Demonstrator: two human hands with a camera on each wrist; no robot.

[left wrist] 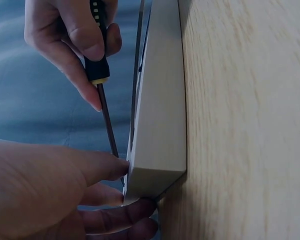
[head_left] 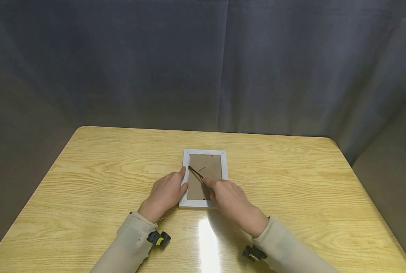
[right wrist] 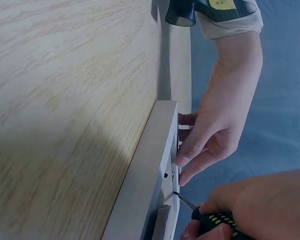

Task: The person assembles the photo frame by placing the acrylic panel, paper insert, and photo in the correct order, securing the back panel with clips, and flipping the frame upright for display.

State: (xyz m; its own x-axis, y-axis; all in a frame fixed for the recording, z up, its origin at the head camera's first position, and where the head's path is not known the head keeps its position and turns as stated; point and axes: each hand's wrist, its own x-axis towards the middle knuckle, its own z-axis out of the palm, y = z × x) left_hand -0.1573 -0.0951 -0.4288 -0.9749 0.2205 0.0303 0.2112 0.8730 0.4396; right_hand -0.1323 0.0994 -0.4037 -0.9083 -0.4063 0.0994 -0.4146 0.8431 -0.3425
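A white picture frame [head_left: 185, 195] lies back side up on the table, with its brown backing board [head_left: 196, 189] showing. My left hand [head_left: 166, 191] holds the frame's left rail, thumb and index finger on its back and the other fingers against its outer side. In my right hand [head_left: 231, 199] is a screwdriver [head_left: 196, 173], whose black handle [left wrist: 96, 70] has yellow marks. The screwdriver's tip meets the inner edge of the left rail, between the left thumb and index finger. My right palm hides most of the handle in the head view.
A light wood table [head_left: 308, 182] surrounds the frame on all sides. Grey curtains [head_left: 155, 68] hang behind the table and at its sides. Black devices are strapped at the left wrist [head_left: 159, 239] and right wrist [head_left: 254, 253].
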